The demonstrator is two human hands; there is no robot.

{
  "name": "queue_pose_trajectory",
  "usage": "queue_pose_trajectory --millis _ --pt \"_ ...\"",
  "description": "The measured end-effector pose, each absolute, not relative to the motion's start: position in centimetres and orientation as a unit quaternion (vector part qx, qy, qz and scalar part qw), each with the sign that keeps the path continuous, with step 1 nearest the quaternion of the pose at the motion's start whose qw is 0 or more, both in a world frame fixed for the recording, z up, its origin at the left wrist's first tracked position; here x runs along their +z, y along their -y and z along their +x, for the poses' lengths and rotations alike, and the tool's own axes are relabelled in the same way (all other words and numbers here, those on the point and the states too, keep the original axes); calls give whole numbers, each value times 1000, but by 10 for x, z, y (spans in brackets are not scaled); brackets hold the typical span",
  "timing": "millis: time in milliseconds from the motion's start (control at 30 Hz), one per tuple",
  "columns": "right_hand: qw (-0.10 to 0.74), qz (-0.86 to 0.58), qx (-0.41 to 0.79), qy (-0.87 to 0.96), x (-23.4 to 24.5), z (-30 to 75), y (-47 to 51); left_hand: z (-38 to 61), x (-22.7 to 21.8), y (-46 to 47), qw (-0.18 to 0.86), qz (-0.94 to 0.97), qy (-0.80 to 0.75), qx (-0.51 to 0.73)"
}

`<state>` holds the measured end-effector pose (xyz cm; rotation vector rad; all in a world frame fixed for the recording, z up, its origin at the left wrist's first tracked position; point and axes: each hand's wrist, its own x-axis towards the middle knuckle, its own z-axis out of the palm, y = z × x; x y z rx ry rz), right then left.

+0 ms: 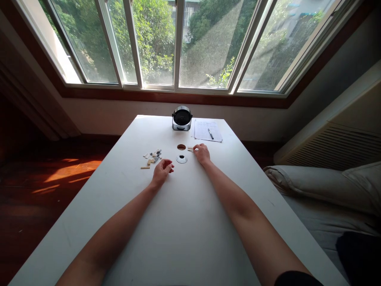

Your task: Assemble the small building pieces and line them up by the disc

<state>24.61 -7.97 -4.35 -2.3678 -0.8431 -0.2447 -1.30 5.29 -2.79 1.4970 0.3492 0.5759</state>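
My right hand (203, 154) is closed at the fingertips on a small building brick piece (190, 148), which shows as thin light-coloured strips just left of the fingers. How much of it lies inside the grip is hidden. My left hand (163, 171) rests above the white table with its fingers loosely curled and apart, and I see nothing in it. Beside it on the left is a loose pile of small building bricks (152, 159), tan, white, grey and black. One long tan brick (145, 167) lies at the pile's near edge.
The white table (190, 222) has a round hole (181, 147), with a round cap (181, 159) lying just in front. A black and silver round device (182, 118) stands at the far edge. Printed papers (205, 129) lie beside it with a pen (210, 134) on top.
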Motion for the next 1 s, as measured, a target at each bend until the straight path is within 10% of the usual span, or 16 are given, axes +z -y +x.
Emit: queue_pose_trajectory --millis 1000 --pt "242 -917 -66 311 -44 260 57 -14 -27 -54 669 686 -155 242"
